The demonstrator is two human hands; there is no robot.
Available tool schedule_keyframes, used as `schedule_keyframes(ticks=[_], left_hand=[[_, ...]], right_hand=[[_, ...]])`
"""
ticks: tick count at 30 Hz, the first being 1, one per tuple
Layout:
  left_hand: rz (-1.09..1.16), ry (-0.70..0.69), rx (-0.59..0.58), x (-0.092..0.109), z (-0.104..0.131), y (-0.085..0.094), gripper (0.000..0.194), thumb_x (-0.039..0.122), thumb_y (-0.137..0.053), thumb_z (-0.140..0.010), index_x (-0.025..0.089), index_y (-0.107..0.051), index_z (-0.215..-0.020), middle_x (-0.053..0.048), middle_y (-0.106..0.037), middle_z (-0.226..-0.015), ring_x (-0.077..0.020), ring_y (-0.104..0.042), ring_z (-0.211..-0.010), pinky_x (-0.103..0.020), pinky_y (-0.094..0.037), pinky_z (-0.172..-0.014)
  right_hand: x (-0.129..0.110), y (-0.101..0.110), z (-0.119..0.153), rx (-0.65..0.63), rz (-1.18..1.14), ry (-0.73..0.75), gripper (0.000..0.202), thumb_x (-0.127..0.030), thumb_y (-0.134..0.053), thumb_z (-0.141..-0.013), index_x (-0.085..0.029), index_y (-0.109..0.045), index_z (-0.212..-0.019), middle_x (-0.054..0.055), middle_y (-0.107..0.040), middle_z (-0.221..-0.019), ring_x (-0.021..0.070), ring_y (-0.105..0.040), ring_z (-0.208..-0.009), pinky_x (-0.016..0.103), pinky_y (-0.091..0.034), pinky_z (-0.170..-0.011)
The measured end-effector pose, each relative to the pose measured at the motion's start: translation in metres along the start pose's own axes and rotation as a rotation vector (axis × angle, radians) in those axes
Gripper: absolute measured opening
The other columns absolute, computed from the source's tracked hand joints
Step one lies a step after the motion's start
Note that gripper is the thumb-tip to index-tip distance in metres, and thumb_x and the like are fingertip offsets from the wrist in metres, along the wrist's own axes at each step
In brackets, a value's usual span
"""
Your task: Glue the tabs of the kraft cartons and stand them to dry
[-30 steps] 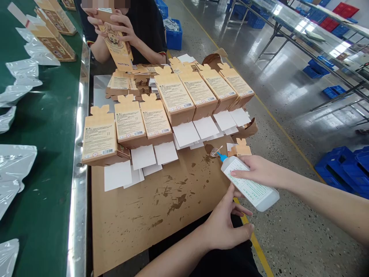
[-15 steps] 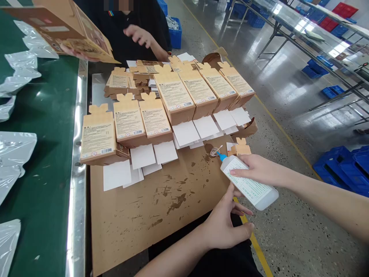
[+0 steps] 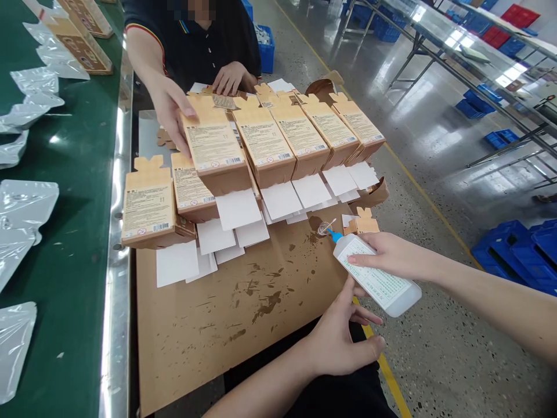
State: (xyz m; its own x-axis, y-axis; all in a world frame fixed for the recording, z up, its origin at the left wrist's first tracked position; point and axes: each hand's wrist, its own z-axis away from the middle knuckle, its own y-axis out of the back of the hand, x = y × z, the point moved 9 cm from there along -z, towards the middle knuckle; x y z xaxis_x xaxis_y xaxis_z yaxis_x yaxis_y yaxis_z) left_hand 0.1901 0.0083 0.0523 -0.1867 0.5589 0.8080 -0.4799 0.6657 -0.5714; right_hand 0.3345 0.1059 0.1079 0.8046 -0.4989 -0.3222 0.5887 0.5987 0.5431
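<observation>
My right hand (image 3: pixel 383 255) is wrapped round a white squeeze bottle (image 3: pixel 378 277) with a blue nozzle. The bottle lies tilted, its tip touching or just above a small clear dish (image 3: pixel 324 229) at the cardboard's right edge. Just below the bottle, my left hand (image 3: pixel 343 337) has its fingers spread and holds nothing; a fingertip is close to the bottle's underside. Several yellow-brown boxes (image 3: pixel 265 139) with raised flaps stand in rows beyond, white flaps (image 3: pixel 281 201) hanging toward me. Another person's hand (image 3: pixel 172 110) holds a box (image 3: pixel 213 139) above the front row.
Stained cardboard (image 3: pixel 195 337) covers the tabletop. At left, a green conveyor (image 3: pixel 73 232) with a metal rail (image 3: pixel 115 290) carries silver pouches (image 3: pixel 26 203) and brown boxes. The person sits across. Blue crates (image 3: pixel 513 249) stand on the floor at right.
The other person's carton at upper left is gone from their hand, and they now hold a box over the front row. The conveyor's pouches have shifted. My hands have hardly moved.
</observation>
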Motion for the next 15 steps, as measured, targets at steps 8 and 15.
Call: schedule_keyframes(ticks=[8,15], left_hand=[[0.009,-0.010,-0.008,-0.0042,0.0017,-0.0019,0.138,0.026,-0.089,-0.082,0.044,-0.011,-0.195,-0.020,-0.052,-0.170,-0.0395,-0.080,-0.133,-0.061,-0.057,-0.120],[0.015,-0.019,-0.021,-0.0093,0.0038,-0.0034,0.142,0.027,-0.089,-0.082,0.042,-0.005,-0.195,-0.020,-0.051,-0.173,-0.0390,-0.079,-0.134,-0.059,-0.057,-0.121]], right_hand=[[-0.0011,-0.0036,0.0033,-0.018,-0.017,0.003,0.070,-0.082,-0.077,-0.091,-0.019,-0.076,-0.123,0.014,-0.090,-0.099,0.0310,-0.084,-0.086,0.034,-0.059,-0.065],[0.0000,-0.0044,0.0045,-0.011,-0.004,0.012,0.072,-0.085,-0.078,-0.091,-0.020,-0.077,-0.123,0.015,-0.091,-0.103,0.0318,-0.084,-0.088,0.034,-0.059,-0.066]])
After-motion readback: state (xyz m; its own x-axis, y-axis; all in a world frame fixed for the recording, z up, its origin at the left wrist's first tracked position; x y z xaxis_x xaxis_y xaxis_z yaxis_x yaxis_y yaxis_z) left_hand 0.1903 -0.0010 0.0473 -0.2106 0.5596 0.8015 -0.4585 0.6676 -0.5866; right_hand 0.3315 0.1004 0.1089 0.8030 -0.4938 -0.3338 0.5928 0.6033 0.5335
